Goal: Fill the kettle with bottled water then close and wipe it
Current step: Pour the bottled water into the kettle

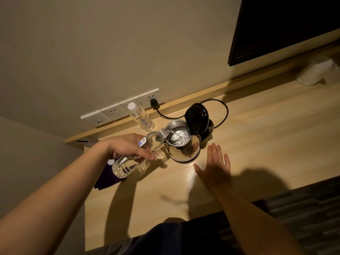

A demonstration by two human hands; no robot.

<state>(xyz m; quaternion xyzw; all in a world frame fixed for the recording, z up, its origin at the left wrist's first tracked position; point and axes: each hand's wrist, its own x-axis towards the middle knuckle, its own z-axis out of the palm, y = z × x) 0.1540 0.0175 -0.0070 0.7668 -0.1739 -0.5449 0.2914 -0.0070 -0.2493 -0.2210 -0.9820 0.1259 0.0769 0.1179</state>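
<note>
A steel kettle [184, 153] stands on the wooden desk [257, 137] with its black lid [196, 115] flipped up. My left hand [128, 147] grips a clear water bottle [139, 155], tilted with its uncapped neck over the kettle's rim. Water streams from it into the kettle. My right hand [215, 166] hovers flat and open over the desk just right of the kettle, holding nothing. A white bottle cap [110, 161] lies by the bottle's base on a dark purple cloth [108, 178].
A second, capped bottle [140, 116] stands upright by the wall sockets [119, 111]. The kettle's black cord [220, 111] loops behind it to a plug. A white wrapped object [314, 72] sits at the far right under a dark screen [285, 24].
</note>
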